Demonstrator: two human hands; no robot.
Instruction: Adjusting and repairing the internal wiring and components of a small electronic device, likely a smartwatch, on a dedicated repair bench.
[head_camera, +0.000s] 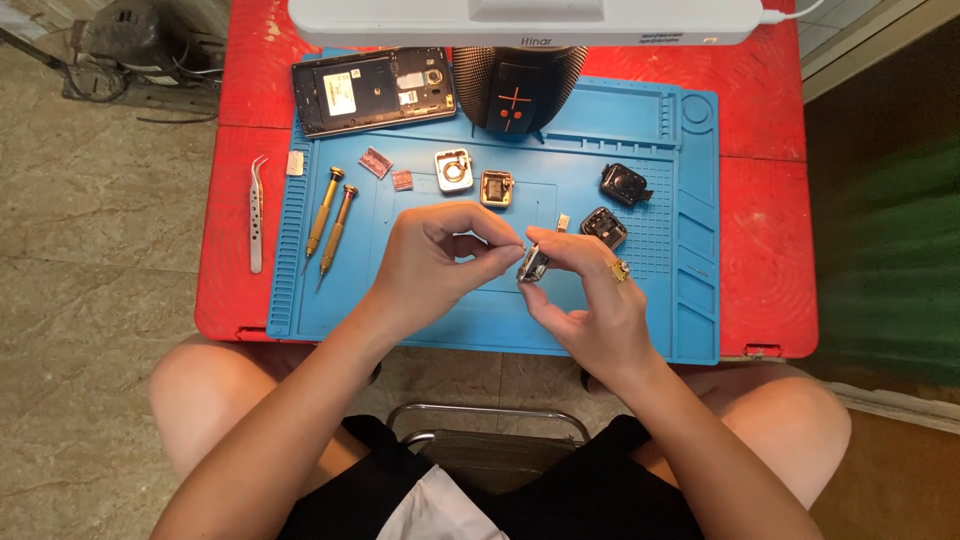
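Above the blue mat (620, 330), near its middle, the right hand (590, 300) pinches a small metal watch case (532, 264) tight between thumb and fingers. Left hand (440, 255) closes its fingertips narrowly on the case's left edge; 2 screwdrivers (330, 225) lie left.

Small metal part (532, 264) half-hidden by fingers (570, 250)

This looks like a small electronics repair spot, set up on a low red plastic table (760, 250) over a stone-tiled floor, with a blue silicone work mat (640, 330), two brass-handled precision screwdrivers (330, 225), steel tweezers (257, 212) and an opened black phone (372, 90) (back cover off).
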